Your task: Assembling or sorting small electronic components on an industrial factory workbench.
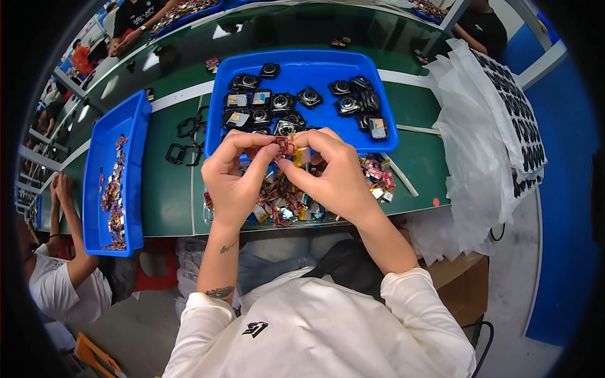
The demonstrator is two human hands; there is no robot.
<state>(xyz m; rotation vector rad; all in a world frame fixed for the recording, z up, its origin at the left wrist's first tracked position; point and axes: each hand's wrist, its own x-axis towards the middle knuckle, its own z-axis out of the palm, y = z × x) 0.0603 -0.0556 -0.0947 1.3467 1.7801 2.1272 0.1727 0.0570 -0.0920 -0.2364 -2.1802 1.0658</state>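
Note:
Between both hands is a small red circuit board (282, 146) with a yellow flexible strip. My left hand (236, 173) pinches its left side with thumb and forefinger. On the other side, the fingers of my right hand (328, 170) close on the same board near the yellow strip. Below the hands lies a loose pile of small electronic modules (287, 205), red, gold and silver, partly hidden by the hands. Just beyond them stands a blue tray (302, 60) with several black watch cases (309, 97) in it, some with round backs upward.
A narrow blue bin (94, 208) with similar modules stands at left, near black frames (183, 154) on the green table (165, 205). White sheeting (463, 120) drapes a stack of black-part trays (517, 113) at right. Co-workers sit at left and across the table.

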